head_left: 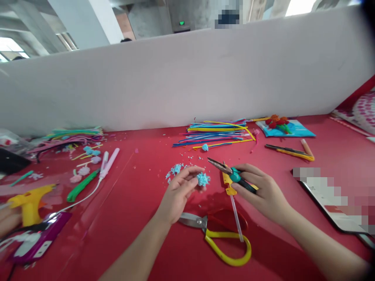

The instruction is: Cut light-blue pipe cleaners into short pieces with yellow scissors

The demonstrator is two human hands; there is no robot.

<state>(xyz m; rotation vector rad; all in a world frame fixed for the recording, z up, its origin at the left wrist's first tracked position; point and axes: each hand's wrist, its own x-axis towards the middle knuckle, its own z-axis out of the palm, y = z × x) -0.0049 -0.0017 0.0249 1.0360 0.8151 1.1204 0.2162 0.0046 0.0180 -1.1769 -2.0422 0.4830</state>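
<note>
My left hand pinches a light-blue fuzzy flower-like ball between thumb and fingers above the red table. To its right, my right hand is wrapped round needle-nose pliers with teal and black handles, their jaws pointing up and left toward the ball but apart from it. Below the pliers lies a yellow glue gun with a clear glue stick sticking out. Large scissors with red and yellow handles rest nearer me. Blue trimmings are scattered just beyond my left hand.
Coloured pipe cleaners lie along the white partition. Another person's hand is at a yellow glue gun on the left, by a purple power strip. At right are a tablet-like device and a box cutter.
</note>
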